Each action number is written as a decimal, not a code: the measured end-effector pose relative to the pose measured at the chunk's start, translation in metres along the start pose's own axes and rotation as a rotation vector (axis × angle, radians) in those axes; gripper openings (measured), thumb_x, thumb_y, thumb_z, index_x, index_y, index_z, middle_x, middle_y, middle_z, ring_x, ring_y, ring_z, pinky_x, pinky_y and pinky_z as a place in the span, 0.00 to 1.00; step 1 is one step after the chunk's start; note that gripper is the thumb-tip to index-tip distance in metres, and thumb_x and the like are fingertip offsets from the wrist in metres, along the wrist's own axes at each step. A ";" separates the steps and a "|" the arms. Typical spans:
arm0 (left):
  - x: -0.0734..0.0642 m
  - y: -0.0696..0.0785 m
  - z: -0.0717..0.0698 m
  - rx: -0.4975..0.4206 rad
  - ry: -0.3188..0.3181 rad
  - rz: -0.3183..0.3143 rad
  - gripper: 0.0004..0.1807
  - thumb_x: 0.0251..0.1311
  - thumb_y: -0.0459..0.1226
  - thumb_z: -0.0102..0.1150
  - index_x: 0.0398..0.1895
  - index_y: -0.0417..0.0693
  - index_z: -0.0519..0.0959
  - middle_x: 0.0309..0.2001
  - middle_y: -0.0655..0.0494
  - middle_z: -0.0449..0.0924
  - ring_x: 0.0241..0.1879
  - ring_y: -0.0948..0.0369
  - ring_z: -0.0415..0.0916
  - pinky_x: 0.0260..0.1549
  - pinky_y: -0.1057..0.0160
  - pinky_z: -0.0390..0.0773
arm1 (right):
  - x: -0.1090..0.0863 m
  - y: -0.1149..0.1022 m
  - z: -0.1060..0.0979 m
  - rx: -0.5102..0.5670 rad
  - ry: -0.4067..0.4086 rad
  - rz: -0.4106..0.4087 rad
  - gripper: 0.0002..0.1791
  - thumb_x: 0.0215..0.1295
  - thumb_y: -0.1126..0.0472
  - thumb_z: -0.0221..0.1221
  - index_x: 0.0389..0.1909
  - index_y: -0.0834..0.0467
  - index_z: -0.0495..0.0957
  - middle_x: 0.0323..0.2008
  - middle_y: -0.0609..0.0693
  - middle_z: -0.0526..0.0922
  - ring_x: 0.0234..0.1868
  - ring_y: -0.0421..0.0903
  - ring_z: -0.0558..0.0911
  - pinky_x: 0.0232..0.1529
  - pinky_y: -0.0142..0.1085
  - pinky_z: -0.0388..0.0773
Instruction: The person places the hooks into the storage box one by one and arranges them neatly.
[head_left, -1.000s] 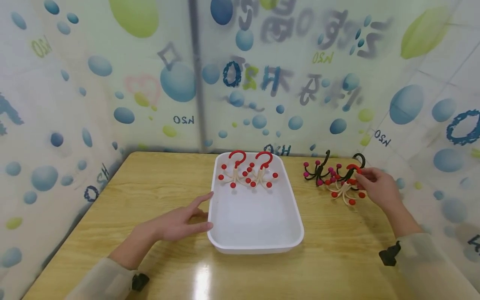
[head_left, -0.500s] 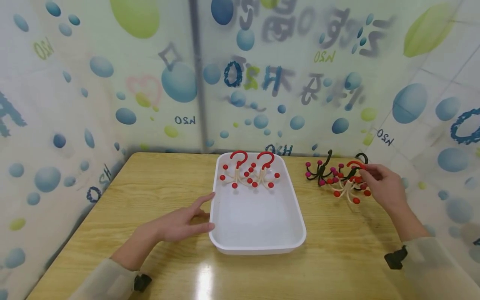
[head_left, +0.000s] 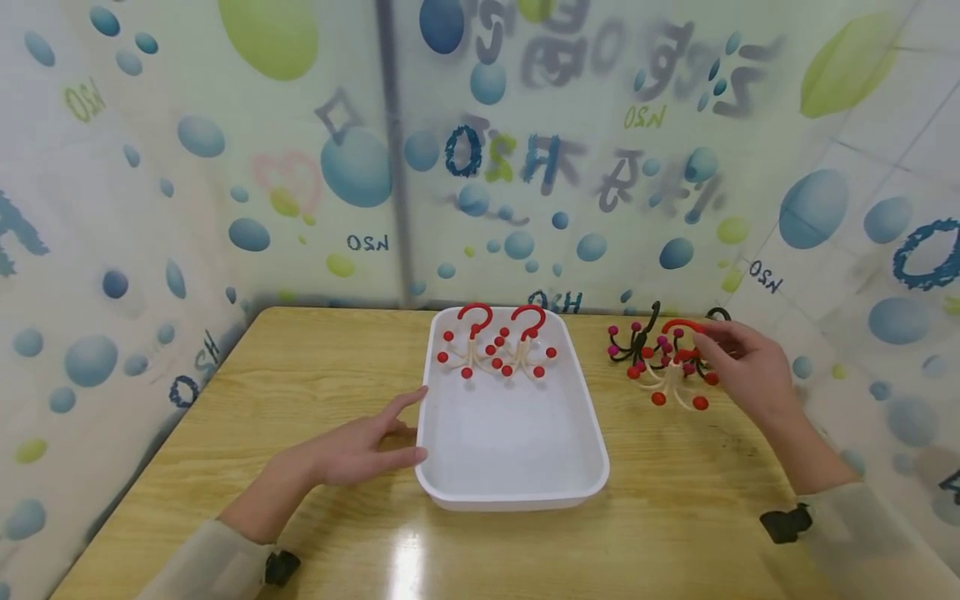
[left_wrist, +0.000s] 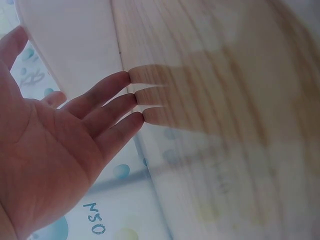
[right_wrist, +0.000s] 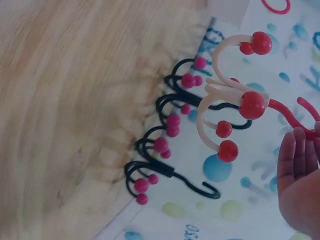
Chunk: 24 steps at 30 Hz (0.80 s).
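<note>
My right hand (head_left: pixel 750 371) pinches the red hook of a cream multi-claw hanging hook (right_wrist: pixel 252 105) with red ball tips. It hangs upright above the table, in front of two black claw hooks with magenta balls. One black claw hook (head_left: pixel 637 343) shows at its left; the other black claw hook (right_wrist: pixel 160 167) is partly hidden in the head view. My left hand (head_left: pixel 356 446) touches the left rim of a white tray (head_left: pixel 513 433) with thumb and index finger, its other fingertips (left_wrist: pixel 131 117) on the table. Two similar cream claw hooks (head_left: pixel 473 332) stand side by side at the tray's far end.
The wooden table (head_left: pixel 315 358) bears the tray in its middle and the black hooks at the back right. A patterned wall covering (head_left: pixel 300 208) rises behind the table and along both sides.
My right hand has moved left, carrying the cream claw hook off from the right-hand black one towards the tray. The left hand and the tray stay put.
</note>
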<state>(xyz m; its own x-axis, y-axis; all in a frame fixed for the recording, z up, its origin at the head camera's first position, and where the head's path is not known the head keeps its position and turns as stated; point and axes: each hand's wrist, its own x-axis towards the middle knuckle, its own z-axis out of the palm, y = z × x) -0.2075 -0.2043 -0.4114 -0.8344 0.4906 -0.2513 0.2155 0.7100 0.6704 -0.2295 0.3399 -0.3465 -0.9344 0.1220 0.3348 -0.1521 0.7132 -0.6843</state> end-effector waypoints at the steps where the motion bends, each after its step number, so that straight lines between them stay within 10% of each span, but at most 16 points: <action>1: 0.000 0.000 0.000 0.000 0.001 0.003 0.51 0.75 0.65 0.60 0.91 0.71 0.44 0.73 0.47 0.81 0.76 0.42 0.75 0.76 0.30 0.69 | 0.000 -0.004 0.002 0.003 0.001 -0.013 0.26 0.83 0.44 0.60 0.67 0.60 0.83 0.37 0.22 0.79 0.36 0.27 0.79 0.30 0.26 0.81; 8: 0.001 -0.001 0.001 0.003 0.002 0.012 0.51 0.75 0.64 0.60 0.91 0.70 0.45 0.72 0.48 0.82 0.76 0.42 0.75 0.76 0.31 0.69 | 0.002 -0.031 0.015 0.062 -0.016 -0.093 0.22 0.82 0.49 0.63 0.65 0.60 0.84 0.39 0.24 0.81 0.37 0.28 0.81 0.33 0.24 0.79; 16: 0.001 -0.002 0.001 -0.004 0.006 0.008 0.51 0.75 0.65 0.60 0.91 0.71 0.45 0.72 0.48 0.82 0.76 0.42 0.75 0.77 0.31 0.68 | 0.004 -0.068 0.038 0.071 -0.070 -0.171 0.20 0.82 0.49 0.64 0.63 0.58 0.86 0.48 0.55 0.89 0.39 0.36 0.81 0.36 0.22 0.81; 24: 0.000 -0.004 0.001 0.002 0.010 0.036 0.51 0.75 0.65 0.60 0.91 0.69 0.45 0.72 0.47 0.82 0.75 0.43 0.76 0.77 0.32 0.68 | 0.009 -0.094 0.068 0.117 -0.176 -0.188 0.16 0.81 0.52 0.65 0.60 0.57 0.86 0.46 0.56 0.89 0.39 0.52 0.84 0.34 0.28 0.84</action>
<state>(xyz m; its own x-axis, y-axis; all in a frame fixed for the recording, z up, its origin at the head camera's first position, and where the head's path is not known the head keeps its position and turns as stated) -0.2078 -0.2064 -0.4151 -0.8311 0.5107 -0.2203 0.2463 0.6931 0.6775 -0.2453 0.2263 -0.3232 -0.9263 -0.1335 0.3524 -0.3544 0.6263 -0.6944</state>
